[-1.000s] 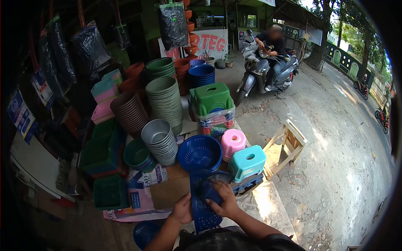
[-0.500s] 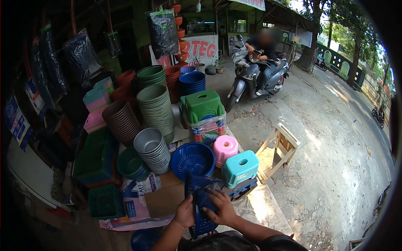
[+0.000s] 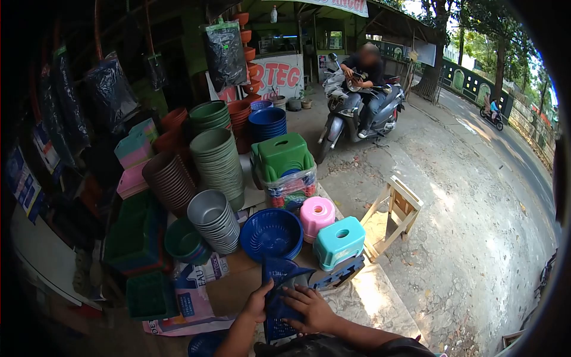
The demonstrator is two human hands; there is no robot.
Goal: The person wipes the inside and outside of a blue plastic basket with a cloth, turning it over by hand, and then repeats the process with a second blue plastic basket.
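Observation:
A blue plastic basket with a perforated side is tilted up in front of my body. My left hand is closed on its left edge, thumb toward the inside. My right hand presses a dark blue cloth against the basket, fingers bent over it. Cloth and basket are close in colour, so their border is hard to make out. Just beyond stands a round blue basin with a slotted wall. A turquoise stool and a pink stool are to its right.
Stacked grey pots, green pots and brown pots fill the left side. A wrapped green stool stands behind the basin. A wooden frame is on the right. Further back a person sits on a parked motorbike.
My right hand has shifted slightly downward over the basket, its fingers spreading more. The basket has turned a little, and a pointed fold of cloth now sticks out to the right. The view has shifted slightly.

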